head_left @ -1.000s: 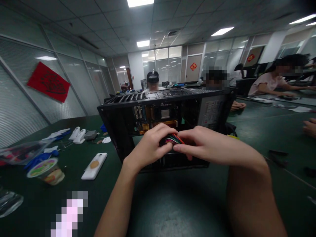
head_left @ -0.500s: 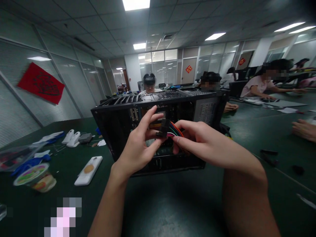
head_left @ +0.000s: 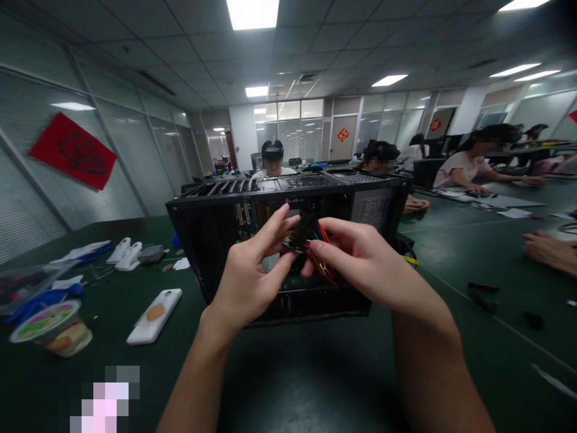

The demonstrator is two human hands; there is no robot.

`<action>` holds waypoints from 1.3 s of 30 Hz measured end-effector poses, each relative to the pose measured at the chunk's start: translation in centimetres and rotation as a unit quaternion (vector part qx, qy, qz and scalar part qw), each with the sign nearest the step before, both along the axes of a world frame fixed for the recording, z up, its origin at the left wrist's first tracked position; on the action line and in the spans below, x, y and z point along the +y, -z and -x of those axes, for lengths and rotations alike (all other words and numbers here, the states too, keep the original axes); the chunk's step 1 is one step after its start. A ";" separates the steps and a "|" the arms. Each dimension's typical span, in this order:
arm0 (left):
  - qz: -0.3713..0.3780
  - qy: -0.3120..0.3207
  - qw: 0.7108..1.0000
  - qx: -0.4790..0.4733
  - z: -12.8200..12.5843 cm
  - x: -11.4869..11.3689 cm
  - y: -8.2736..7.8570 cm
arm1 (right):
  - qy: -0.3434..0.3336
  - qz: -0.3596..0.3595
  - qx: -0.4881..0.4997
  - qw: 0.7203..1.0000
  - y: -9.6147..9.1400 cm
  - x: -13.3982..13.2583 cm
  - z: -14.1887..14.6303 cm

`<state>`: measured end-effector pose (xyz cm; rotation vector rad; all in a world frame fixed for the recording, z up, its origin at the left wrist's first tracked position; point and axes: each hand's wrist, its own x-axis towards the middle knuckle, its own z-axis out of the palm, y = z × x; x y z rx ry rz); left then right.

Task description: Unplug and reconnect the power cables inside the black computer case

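A black computer case [head_left: 288, 304] lies on the green table in front of me, its open side facing me. Before that opening, a black power connector [head_left: 304, 231] is held between my hands, with a bundle of coloured wires [head_left: 323, 267] running from it. My left hand [head_left: 256, 264] grips the connector from the left, thumb below and fingers behind it. On the other side, my right hand [head_left: 356, 252] pinches the wires close to the connector. Inside the case, card slots [head_left: 243, 213] and a silver power supply [head_left: 372, 207] show; my hands hide much of the interior.
To the left lie a white phone [head_left: 155, 316], a plastic cup [head_left: 54, 328], white pieces [head_left: 128, 254] and a blue-and-clear plastic bag [head_left: 40, 294]. Small black parts [head_left: 484, 294] lie at right, near another person's hands [head_left: 552, 249]. Several people sit around the table.
The black connector has turned slightly between my hands, and my right fingers have moved a little left, closer to it. The whole view has shifted slightly.
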<state>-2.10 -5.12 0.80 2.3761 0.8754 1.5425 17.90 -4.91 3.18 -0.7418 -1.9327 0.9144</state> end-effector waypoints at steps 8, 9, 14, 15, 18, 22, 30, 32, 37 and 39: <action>-0.027 -0.028 0.999 0.004 -0.4 -0.6 0.0 | 0.022 -0.014 0.032 0.999 0.1 0.3 0.3; -0.034 -0.035 0.999 0.007 -0.4 -0.6 0.0 | 0.023 -0.017 0.031 0.999 0.1 0.4 0.3; -0.063 -0.063 0.996 0.003 -0.6 -0.2 0.2 | 0.013 -0.013 0.040 0.999 0.3 0.9 0.0; -0.069 -0.068 0.995 0.004 -0.5 0.0 0.3 | 0.011 -0.008 0.043 0.999 0.3 1.0 -0.1; -0.101 -0.083 0.991 0.026 -0.5 0.3 0.4 | 0.005 0.011 0.049 0.999 0.3 1.0 -0.5; -0.162 -0.125 0.975 0.081 -0.7 0.0 0.4 | 0.007 0.015 0.048 0.999 0.2 0.7 -0.7; -0.223 -0.187 0.942 0.168 -0.7 -0.6 0.4 | -0.010 0.011 0.025 1.000 0.1 0.3 -0.4; -0.225 -0.189 0.940 0.174 -0.6 -0.6 0.4 | -0.006 0.010 0.030 0.999 0.2 0.4 -0.2; -0.220 -0.201 0.938 0.176 -0.6 -0.8 0.4 | -0.001 0.021 0.053 0.998 0.4 0.4 0.3; -0.218 -0.202 0.938 0.177 -0.5 -0.9 0.3 | -0.001 0.014 0.059 0.998 0.4 0.4 0.4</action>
